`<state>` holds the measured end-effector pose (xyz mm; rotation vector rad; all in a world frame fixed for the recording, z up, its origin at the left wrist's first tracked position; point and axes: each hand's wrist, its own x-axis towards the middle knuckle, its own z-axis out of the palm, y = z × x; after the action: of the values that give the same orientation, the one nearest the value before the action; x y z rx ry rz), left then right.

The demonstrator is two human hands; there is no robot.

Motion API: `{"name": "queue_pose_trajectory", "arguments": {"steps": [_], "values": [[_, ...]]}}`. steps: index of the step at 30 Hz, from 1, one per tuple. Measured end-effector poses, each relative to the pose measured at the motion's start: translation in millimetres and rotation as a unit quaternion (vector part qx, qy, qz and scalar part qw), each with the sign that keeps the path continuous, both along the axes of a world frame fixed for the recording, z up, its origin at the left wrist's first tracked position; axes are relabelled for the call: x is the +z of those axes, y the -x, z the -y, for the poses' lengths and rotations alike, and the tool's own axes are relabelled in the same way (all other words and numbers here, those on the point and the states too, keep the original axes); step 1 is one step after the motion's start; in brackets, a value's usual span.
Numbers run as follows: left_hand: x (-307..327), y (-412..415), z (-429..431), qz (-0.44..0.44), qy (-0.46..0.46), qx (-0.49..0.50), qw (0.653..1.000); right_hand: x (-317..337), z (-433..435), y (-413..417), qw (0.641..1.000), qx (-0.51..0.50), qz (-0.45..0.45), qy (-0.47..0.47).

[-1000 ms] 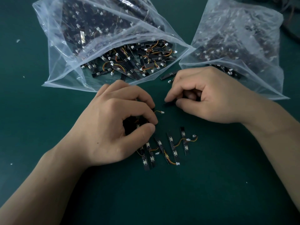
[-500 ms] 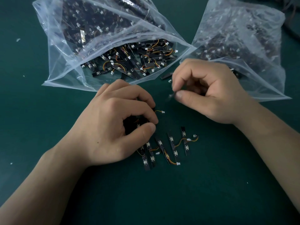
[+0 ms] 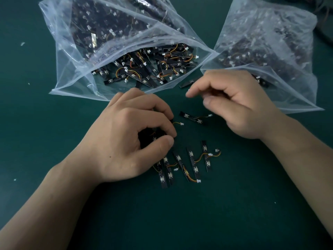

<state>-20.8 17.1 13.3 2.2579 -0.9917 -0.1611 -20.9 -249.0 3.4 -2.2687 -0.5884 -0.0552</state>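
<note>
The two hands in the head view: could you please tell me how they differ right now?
The left hand grips a bunch of black boards between thumb and curled fingers; the right hand holds nothing, its fingers loosely curled. The left hand shows sharp; the right hand's fingertips are blurred. Both are bare and lie over the green mat, just before the open bag and the second bag.

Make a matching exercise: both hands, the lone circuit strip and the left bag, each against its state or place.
1 left hand
2 right hand
3 lone circuit strip
4 left plastic bag

A lies on the green mat between the hands
B mouth gaping, loose strips inside
C grips a bundle of strips
D empty, fingers loosely curled

Pairs: 1-C, 2-D, 3-A, 4-B
</note>
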Motion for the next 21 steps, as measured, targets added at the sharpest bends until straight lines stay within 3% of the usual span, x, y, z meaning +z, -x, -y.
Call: {"name": "queue_pose_trajectory", "arguments": {"steps": [4,21], "values": [[-0.3,0.3,1.0,0.003,0.001,0.000,1.000,-1.4,-5.1,-1.3,0.995,0.035,0.009,0.097],[-2.6,-0.5,0.8,0.011,-0.001,-0.003,1.000,5.4,-4.5,-0.3,0.992,0.044,-0.025,0.118]]}}
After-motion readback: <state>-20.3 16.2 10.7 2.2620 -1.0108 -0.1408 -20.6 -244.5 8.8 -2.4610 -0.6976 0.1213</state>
